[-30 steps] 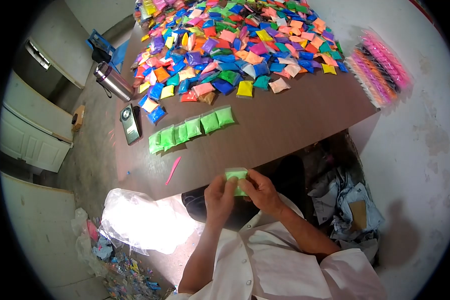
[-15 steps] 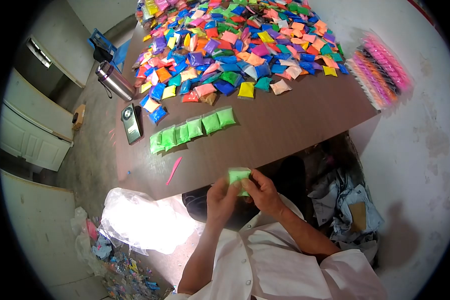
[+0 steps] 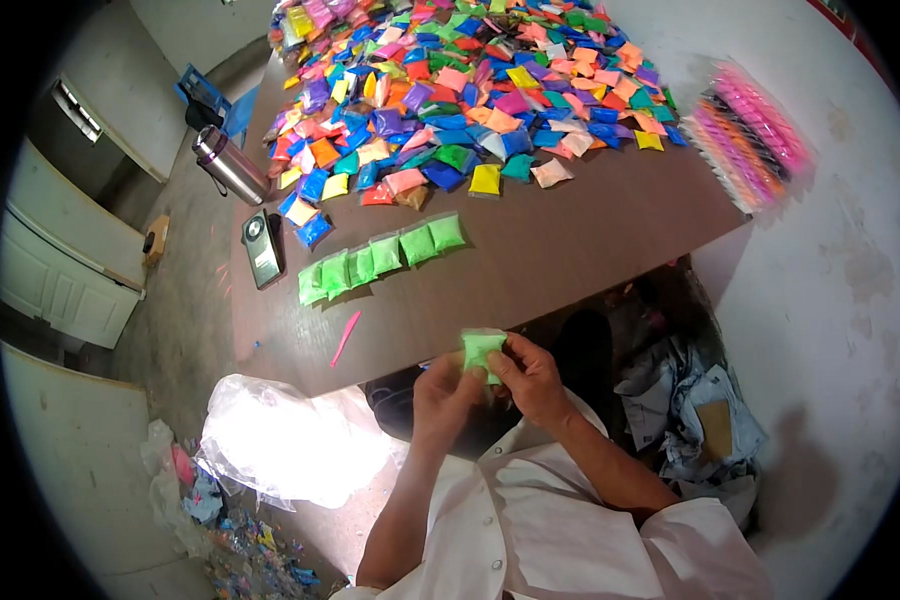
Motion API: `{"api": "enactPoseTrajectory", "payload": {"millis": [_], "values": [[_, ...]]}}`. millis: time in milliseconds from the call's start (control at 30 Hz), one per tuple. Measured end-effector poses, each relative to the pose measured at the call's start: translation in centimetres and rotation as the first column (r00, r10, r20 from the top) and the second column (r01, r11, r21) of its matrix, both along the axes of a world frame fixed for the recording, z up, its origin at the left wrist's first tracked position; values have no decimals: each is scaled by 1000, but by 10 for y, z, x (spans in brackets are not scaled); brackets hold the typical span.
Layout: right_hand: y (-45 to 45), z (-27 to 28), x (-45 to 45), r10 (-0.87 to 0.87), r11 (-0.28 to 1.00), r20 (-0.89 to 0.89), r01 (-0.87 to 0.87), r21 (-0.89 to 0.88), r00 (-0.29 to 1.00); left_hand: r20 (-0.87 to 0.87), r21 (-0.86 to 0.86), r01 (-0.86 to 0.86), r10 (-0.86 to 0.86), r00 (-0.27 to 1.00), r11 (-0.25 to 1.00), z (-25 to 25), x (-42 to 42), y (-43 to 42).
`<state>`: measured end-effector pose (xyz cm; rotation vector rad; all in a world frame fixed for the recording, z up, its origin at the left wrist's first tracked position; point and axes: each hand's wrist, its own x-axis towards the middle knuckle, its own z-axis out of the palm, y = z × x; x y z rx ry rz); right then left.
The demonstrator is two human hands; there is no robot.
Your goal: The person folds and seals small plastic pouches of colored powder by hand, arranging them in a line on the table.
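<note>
A small clear packet of light green material (image 3: 482,346) is pinched between both hands at the table's front edge. My left hand (image 3: 444,396) grips its left side, thumb on the front. On its right side, my right hand (image 3: 533,378) holds it with the thumb pressed on its face. Beyond the hands, several matching green packets (image 3: 385,253) lie in an overlapping row on the brown table (image 3: 570,225). A pink plastic tool (image 3: 346,338) rests left of the hands, near the front edge.
A large heap of coloured packets (image 3: 450,110) covers the table's back. A steel flask (image 3: 232,166) and a phone-like device (image 3: 262,249) stand and lie at the left edge. Bagged twisted pink and orange pieces (image 3: 750,135) lie at the right. Clear plastic (image 3: 270,440) sits below left.
Both hands have shifted slightly to the right with the green packet, and more of the packet now shows above the fingers. The row of green packets has stayed in place.
</note>
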<state>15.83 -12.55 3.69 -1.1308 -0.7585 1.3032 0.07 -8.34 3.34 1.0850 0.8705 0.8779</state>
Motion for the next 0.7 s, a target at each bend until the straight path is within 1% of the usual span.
{"api": "enactPoseTrajectory", "payload": {"millis": [33,100,133,200,233,300,333,400,533,600,633,700], "values": [[-2,0,1,-2,1000,3,2,3,1000,3,3,2,-2,1000,1000,1,0,-1],[-6,-1,1,35,999,51,-36,7,998,-63,86,-7,12,998,996,5,-2,-2],[-8,-4,2,32,999,53,-33,10,998,-61,88,-4,10,998,996,5,-3,-2],[-11,-9,3,30,997,128,-38,63,991,-95,117,11,0,995,993,2,-3,-4],[-14,-9,3,26,997,128,-34,64,991,-95,118,15,-4,995,993,0,-5,-4],[-18,-7,3,7,996,140,-20,91,990,-87,99,89,-80,993,991,-3,-9,-6],[-22,-11,3,1,996,140,-14,90,990,-88,98,94,-86,992,991,-1,-9,-8],[-27,-18,2,-23,995,179,5,100,984,-30,20,2,-2,1000,1000,4,-5,-12],[-40,-10,-3,-20,997,184,7,72,983,-2,30,15,-15,1000,999,5,-6,-17],[-45,-8,-3,16,998,240,-30,55,971,-37,91,10,-7,999,996,7,-6,-20],[-47,-7,-2,9,998,241,-23,56,971,-35,92,16,-13,999,996,7,-5,-22],[-49,-7,1,-24,999,205,19,29,979,-110,136,25,-9,994,990,6,-5,-28]]}}
